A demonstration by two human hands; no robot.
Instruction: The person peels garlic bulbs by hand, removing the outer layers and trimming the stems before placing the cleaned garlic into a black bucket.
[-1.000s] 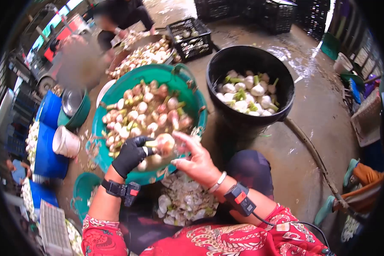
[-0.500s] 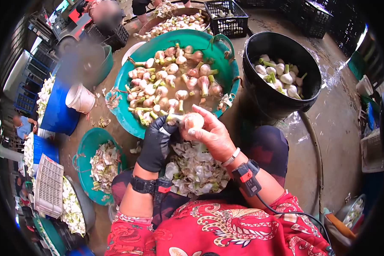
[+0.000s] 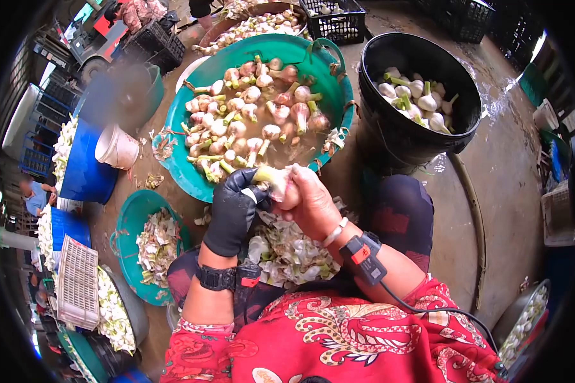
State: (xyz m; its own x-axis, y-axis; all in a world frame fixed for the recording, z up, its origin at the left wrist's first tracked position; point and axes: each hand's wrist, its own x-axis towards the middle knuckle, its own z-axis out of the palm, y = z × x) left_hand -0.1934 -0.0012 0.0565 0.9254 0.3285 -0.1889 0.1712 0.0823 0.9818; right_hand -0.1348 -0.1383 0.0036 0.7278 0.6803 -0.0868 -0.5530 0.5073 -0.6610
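My left hand [image 3: 231, 210], in a black glove, is closed on the stem side of a garlic bulb [image 3: 287, 193]. The bare fingers of my right hand [image 3: 316, 207] wrap round the bulb's other side. Both hands are just in front of a green tub [image 3: 174, 124] where many garlic bulbs with cut stems lie in brown water. Below my hands is a heap of peeled garlic skins [image 3: 294, 255]. At the upper right, a black bucket [image 3: 390, 150] holds whiter bulbs.
A small green basin [image 3: 126, 246] of skins is at the left, with a pinkish bucket [image 3: 117, 148] and a blue tub [image 3: 91, 169] behind it. A hose [image 3: 471, 217] runs along the wet floor. A co-worker [image 3: 37, 195] is at the far left.
My right fingers have closed further round the bulb, and its stem now tilts up to the left. The view has shifted slightly, with the tub and bucket a little higher in it.
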